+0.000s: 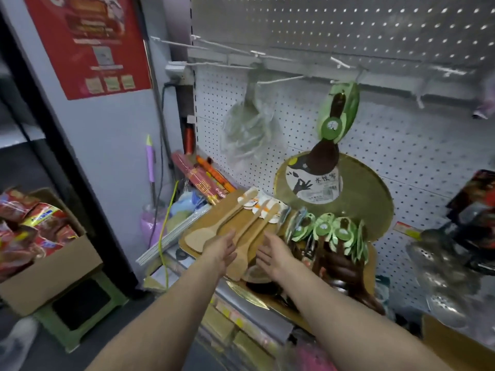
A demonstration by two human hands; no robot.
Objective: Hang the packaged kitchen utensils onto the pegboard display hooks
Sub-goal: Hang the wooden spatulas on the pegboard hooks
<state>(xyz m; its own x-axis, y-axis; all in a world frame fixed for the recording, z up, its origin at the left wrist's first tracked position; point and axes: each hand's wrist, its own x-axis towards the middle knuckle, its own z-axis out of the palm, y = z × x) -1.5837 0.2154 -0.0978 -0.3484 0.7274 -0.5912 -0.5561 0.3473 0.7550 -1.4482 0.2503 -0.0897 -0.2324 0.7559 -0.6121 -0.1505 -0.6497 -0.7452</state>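
The pale wooden spatulas (241,226) lie in a loose pile on the shelf at the centre of the frame, handles pointing up and right, white card tags at their ends. Your left hand (223,249) and right hand (273,251) reach over them with fingers straight and apart, palms turned toward each other, holding nothing. Just right of the pile sit dark utensils with green card headers (334,234). One such green-carded utensil (336,116) already hangs from a hook on the white pegboard (401,145) at upper centre, beside a clear-bagged item (249,129). Behind stands a round gold tray (369,199); its label bears Chinese characters too blurred for you to read.
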